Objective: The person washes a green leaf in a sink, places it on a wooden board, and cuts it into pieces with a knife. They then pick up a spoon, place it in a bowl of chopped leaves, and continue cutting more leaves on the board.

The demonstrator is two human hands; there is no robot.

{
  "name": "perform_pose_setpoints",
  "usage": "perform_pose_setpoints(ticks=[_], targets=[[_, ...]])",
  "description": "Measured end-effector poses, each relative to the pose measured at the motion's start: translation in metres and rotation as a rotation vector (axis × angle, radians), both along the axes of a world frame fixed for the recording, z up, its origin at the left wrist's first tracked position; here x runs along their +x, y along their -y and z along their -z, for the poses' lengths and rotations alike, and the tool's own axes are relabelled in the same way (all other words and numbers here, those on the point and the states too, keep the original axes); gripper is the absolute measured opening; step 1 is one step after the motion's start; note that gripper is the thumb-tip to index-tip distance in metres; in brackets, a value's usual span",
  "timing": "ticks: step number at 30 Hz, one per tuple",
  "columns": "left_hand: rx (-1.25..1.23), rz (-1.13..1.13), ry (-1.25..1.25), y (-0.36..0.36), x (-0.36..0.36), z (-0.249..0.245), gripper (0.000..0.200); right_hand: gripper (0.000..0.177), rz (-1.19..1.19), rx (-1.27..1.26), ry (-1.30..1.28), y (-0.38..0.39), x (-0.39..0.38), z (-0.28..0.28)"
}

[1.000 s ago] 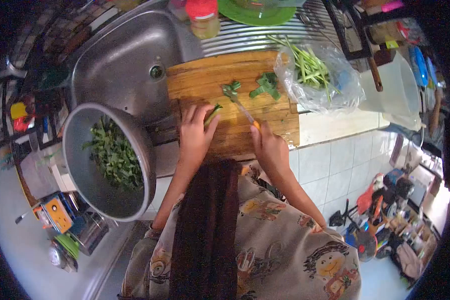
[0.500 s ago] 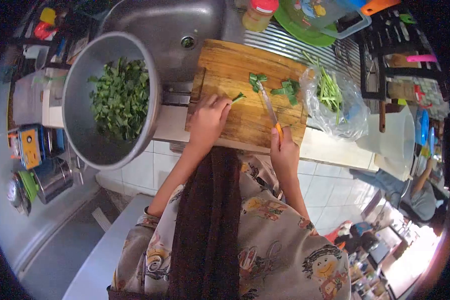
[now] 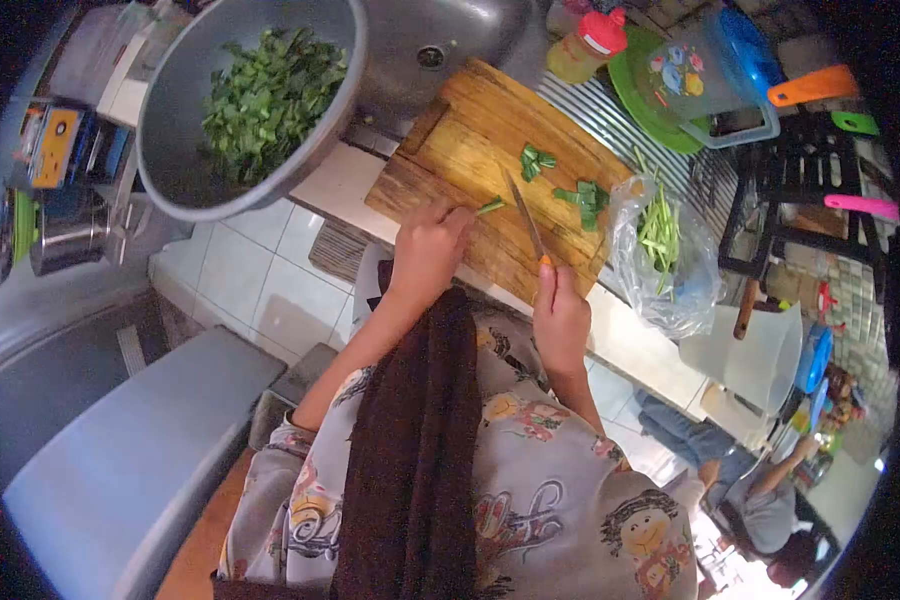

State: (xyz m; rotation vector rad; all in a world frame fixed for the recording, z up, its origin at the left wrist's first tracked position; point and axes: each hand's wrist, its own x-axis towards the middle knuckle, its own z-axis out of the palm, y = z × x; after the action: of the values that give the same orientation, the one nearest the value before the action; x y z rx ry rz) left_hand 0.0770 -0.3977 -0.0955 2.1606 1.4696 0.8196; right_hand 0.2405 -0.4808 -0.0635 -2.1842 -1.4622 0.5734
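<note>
Decent bare board (image 3: 470,115) up to the 11 o'clock edge. Left hand (image 3: 432,245) has fingers pinching a stalk (image 3: 490,206) near mid-board, pointing at 2; right hand (image 3: 562,310) fingers wrap the knife (image 3: 526,218), tip at 11.

From a head-worn camera faced forward and steeply down, a wooden cutting board (image 3: 482,155) is seen at close range, the wearer's printed shirt (image 3: 580,470) framed below, the wide view bowed toward its edges.

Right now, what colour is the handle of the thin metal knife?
The knife handle is orange where visible, best in the head view.
</note>
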Motion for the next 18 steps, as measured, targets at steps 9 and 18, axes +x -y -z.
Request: perform_pose_setpoints(ticks=[9, 18], targets=[[-0.033, -0.083, -0.032, 0.005, 0.005, 0.004, 0.013, 0.024, -0.19, 0.038, 0.171, 0.008, 0.005, 0.019], [0.008, -0.093, -0.02, 0.006, 0.006, 0.003, 0.013, 0.029, -0.213, -0.07, 0.258, 0.002, -0.009, 0.013]])
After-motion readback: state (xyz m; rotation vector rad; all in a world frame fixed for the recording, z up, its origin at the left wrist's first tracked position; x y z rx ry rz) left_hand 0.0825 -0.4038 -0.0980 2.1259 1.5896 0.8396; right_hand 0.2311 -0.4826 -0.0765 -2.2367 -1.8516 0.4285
